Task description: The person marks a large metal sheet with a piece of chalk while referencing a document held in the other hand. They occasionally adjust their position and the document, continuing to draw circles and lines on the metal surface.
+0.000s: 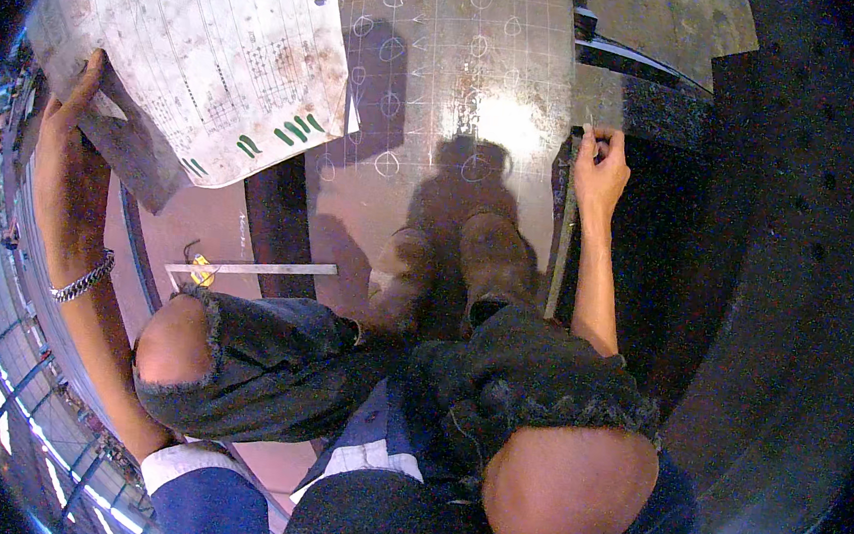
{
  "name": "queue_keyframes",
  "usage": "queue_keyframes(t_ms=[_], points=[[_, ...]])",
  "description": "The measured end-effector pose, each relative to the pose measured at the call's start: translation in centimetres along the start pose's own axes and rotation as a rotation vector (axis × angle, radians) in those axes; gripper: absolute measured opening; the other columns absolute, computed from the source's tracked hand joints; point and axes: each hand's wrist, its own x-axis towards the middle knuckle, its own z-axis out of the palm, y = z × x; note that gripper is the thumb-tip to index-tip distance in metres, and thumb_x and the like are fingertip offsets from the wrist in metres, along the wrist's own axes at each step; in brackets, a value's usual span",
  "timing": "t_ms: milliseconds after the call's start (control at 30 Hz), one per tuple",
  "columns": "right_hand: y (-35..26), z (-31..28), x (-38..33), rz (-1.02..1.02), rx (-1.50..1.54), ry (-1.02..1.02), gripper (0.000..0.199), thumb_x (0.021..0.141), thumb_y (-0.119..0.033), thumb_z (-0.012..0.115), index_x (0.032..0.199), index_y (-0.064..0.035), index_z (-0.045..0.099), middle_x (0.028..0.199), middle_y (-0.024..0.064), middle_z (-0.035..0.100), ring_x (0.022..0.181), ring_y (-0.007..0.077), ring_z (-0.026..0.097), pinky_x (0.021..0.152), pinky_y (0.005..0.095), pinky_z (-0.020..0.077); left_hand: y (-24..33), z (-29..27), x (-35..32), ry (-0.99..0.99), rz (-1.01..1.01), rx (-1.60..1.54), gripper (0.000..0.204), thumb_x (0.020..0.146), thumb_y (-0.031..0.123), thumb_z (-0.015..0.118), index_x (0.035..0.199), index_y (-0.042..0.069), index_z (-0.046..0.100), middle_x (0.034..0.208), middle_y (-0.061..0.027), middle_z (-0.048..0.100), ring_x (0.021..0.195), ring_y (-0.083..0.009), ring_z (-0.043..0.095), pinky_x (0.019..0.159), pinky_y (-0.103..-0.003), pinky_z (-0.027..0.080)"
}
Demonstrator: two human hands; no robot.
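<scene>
Marked metal plate [447, 78] open at the centre — paper [213, 49] blocking upper left, 2 feet [403, 270] blocking the near side

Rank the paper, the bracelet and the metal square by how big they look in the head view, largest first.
1. Paper: clearly the largest.
2. Metal square: long but narrow.
3. Bracelet: the smallest, a short band around the left wrist.

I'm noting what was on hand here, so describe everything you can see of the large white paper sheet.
The large white paper sheet, stained brown, carries fine printed lines, green strokes near its lower edge and a dark round spot at upper right. It slants across the upper left, apparently raised above the marked metal plate, where a shadow falls. The left hand holds a grey-brown part at its left, perhaps a backing.
</scene>
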Motion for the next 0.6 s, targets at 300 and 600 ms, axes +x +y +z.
queue_keyframes(t_ms=[300,600], points=[[-0.5,-1.0,-0.1,0.113,-0.036,-0.122,0.016,0.086,-0.019,0.06,0.088,-0.0044,0.056,0.059,0.0089,0.058,0.049,0.0137,0.049,0.049,0.0293,0.0394,0.6,1.9,-0.2,0.019,-0.046,-0.063,0.036,0.088,0.019,0.058,0.117,-0.003,0.054,0.109,-0.0107,0.059,0.099,-0.0202,0.057,0.084,-0.03,0.045],[0.3,-2.9,-1.6,0.031,0.052,-0.221,0.015,0.084,-0.016,0.061,0.093,-0.0049,0.055,0.065,0.0102,0.061,0.053,0.0155,0.055,0.05,0.0294,0.0413,2.3,5.5,-1.1,-0.219,-0.402,-0.528,0.04,0.088,0.022,0.059,0.119,-0.002,0.05,0.115,-0.0105,0.057,0.104,-0.0196,0.056,0.089,-0.031,0.044]])
